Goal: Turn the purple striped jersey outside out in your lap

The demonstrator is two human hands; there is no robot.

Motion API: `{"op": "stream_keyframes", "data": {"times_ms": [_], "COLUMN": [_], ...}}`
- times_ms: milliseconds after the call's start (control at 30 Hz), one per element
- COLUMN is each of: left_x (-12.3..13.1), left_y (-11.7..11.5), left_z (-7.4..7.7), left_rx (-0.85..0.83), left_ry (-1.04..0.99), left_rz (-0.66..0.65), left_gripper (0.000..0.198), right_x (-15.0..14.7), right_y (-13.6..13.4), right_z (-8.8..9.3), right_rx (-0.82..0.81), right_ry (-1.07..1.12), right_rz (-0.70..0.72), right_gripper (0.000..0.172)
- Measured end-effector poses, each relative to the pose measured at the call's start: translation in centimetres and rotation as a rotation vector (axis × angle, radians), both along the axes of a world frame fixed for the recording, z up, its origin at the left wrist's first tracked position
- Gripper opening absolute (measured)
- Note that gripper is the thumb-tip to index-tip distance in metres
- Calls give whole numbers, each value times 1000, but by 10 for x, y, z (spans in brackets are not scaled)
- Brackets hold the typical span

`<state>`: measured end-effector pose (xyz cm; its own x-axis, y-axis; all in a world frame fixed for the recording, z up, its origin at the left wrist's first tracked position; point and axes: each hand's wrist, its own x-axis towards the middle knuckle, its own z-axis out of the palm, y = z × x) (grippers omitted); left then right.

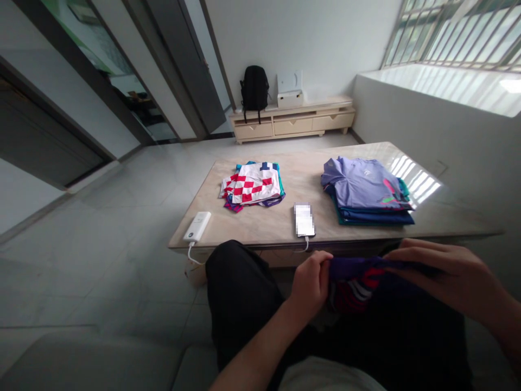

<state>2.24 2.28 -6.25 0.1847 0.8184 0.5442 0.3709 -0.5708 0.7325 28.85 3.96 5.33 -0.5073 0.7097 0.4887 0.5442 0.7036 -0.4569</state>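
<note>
Lower right of frame: we see both hands on a purple garment with red and dark striping (pixel 358 282), held over the lap just below the near edge of the table (pixel 285 222). The left hand (pixel 311 282) is closed, pinching the garment's left end between thumb and fingers. The right hand (pixel 443 274) lies flat across the top of the cloth, fingers extended and pointing left; whether it grips underneath we cannot tell.

On the table, centre of frame: a loose pile of clothes topped by a red-and-white checked shirt (pixel 252 185) sits left of middle. Right of middle, a neater stack topped by a lilac shirt (pixel 364 187), with blue and green layers beneath. Between the two piles, near the front edge, a phone (pixel 304 220) lies flat with a cable running off the edge. At the table's front left corner, a white power bank (pixel 197 226), also cabled.

Upper centre: a low cabinet (pixel 293 122) against the wall, carrying a black backpack (pixel 254 89) and a white box (pixel 290 96).
</note>
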Motion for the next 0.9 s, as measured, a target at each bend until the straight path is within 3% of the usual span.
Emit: {"op": "stream_keyframes", "data": {"times_ms": [133,267,467,567,733,900], "left_x": [2,2,6,9,12,6], "left_y": [4,8,0,-4,-7,-7], "left_z": [-12,-2,3,-1,-9,-18], "left_rx": [158,-17,-229,-228,-78,49], "left_ry": [190,75,-126,-156,-93,128], "left_rz": [-115,-220,-414,-390,-240,-175], "left_gripper": [26,35,25,30,25,8], "right_x": [-5,-8,-13,-15,-14,-8], "right_y": [0,0,-1,-1,0,-1], "right_z": [2,-1,-7,-10,-15,-17], "right_rx": [21,-9,-12,-43,-29,41], "right_ry": [9,-25,-28,-25,-50,-94], "right_rz": [6,58,32,27,29,23], "right_gripper": [11,12,10,14,13,11]}}
